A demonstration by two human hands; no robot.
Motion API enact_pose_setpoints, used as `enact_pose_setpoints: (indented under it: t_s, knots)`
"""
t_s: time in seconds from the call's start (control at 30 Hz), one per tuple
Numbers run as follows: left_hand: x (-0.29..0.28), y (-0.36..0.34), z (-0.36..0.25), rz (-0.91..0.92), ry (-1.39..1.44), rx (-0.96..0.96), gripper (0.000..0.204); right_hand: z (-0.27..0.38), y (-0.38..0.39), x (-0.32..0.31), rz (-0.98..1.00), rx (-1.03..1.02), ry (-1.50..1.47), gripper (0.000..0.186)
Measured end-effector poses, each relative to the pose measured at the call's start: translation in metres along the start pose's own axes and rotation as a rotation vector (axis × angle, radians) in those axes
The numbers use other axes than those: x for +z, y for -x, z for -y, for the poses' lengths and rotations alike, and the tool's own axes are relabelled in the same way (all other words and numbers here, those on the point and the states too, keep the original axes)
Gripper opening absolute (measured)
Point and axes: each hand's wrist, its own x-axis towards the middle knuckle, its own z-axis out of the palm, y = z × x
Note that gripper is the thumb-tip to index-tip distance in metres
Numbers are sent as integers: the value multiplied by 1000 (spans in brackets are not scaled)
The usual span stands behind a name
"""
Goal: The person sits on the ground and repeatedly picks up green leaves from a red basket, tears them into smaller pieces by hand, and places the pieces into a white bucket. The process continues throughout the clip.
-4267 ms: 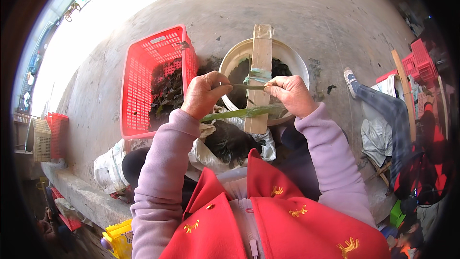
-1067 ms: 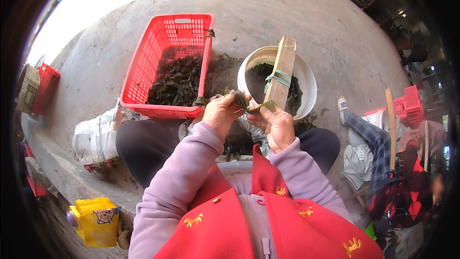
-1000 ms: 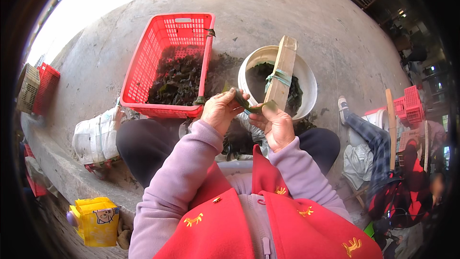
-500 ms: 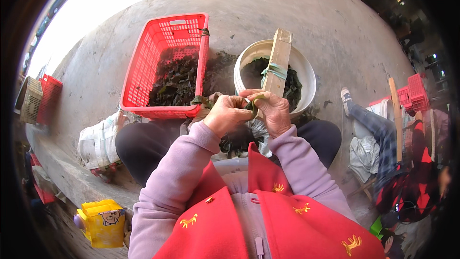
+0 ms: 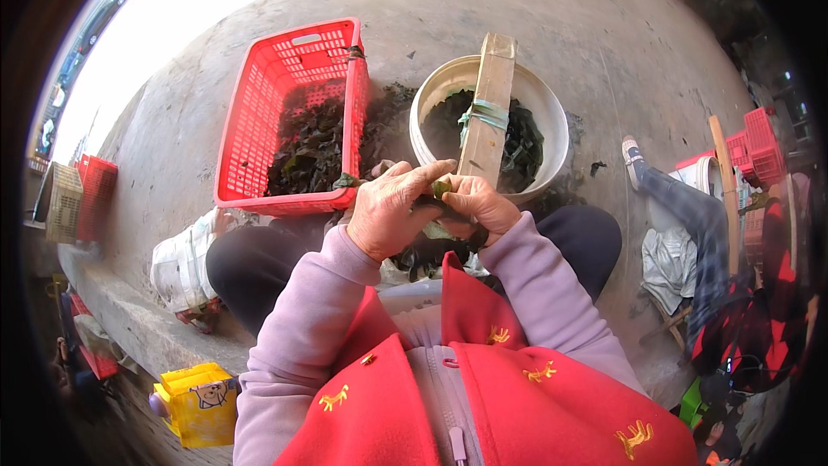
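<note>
Both my hands meet in front of my lap, over a small strip of dark green kelp point(image 5: 442, 188). My left hand point(image 5: 385, 210) is closed on it, fingers bent with one lying over the top. My right hand point(image 5: 485, 207) pinches it between thumb and curled fingers. Just beyond them is a white bucket point(image 5: 557, 134) with dark kelp point(image 5: 524, 151) inside. A wooden bar point(image 5: 496, 73), wrapped with a green tie point(image 5: 487, 114), lies across its mouth. On the left, a red plastic crate point(image 5: 352, 112) holds a heap of dark leafy kelp point(image 5: 309, 151).
Loose kelp point(image 5: 388, 125) lies on the concrete floor between crate and bucket. A white sack point(image 5: 183, 263) and a yellow container point(image 5: 200, 406) are at my left. Another person's leg point(image 5: 681, 203), a pale bag point(image 5: 668, 263) and red crates point(image 5: 759, 142) are at the right.
My hands have turned inward, and my left fingers now reach over the kelp. My right fingers have curled more tightly. The view has shifted slightly.
</note>
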Motion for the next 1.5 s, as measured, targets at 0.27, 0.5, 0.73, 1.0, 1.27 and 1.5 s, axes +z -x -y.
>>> enact_pose_setpoints:
  t_s: [0.27,0.5,0.73,1.0,1.27,1.5]
  knots:
    - [20,18,22,-124,27,-135,12,-16,-5,7,-434,-222,390,24]
    - [39,18,24,-287,441,-432,20,-16,-9,3,-336,-297,695,18]
    - [14,24,42,21,1253,-904,30,-17,1,4,-287,-33,255,6]
    - [11,23,22,-181,1134,-579,18,-14,4,6,-104,-50,-79,13]
    - [9,17,13,-59,142,-176,17,-12,7,13,-218,-106,99,17]
    - [-9,24,33,-76,1007,-689,19,3,15,16,-331,-202,558,15]
